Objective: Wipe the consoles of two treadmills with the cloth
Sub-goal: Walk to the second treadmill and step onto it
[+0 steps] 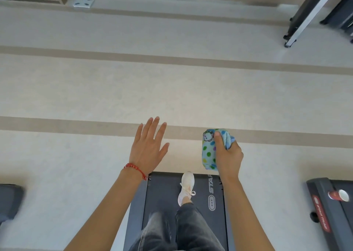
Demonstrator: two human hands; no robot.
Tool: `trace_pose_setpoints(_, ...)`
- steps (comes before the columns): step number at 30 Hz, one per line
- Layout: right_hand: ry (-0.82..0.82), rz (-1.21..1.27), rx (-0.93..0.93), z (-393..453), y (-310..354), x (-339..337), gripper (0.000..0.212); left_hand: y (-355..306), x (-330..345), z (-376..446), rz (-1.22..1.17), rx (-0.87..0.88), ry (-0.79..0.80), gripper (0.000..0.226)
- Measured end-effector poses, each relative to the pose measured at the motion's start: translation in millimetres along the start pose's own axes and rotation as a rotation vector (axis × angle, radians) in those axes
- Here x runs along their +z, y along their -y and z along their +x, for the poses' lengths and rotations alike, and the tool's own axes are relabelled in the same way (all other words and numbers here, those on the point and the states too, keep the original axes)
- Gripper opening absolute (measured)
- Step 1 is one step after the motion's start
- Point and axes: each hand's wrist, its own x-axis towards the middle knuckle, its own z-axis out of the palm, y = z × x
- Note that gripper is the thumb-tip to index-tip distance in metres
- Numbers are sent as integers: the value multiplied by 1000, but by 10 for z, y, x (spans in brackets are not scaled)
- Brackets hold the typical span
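A folded light-blue cloth [209, 151] with coloured dots is gripped in my right hand [229, 155], held over the pale floor just beyond a treadmill's end. My left hand [148, 147] hangs open beside it, fingers spread, a red bracelet on the wrist. Below me lies a dark treadmill belt [164, 193], and my foot in a white shoe [186, 187] stands on it. No treadmill console is in view.
A second treadmill deck [324, 212] lies at the lower right with a red-and-white paper cup [339, 195] on it. More dark equipment [313, 11] stands at the top right. Another dark object [9, 201] sits at the lower left. Pale floor with tan stripes [172, 90] stretches ahead.
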Motion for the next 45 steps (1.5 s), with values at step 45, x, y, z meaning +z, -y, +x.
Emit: trace_pose_setpoints(45,-295,82,137,4734,-215,2204,31,872,2514,5205,-69,348,74,56)
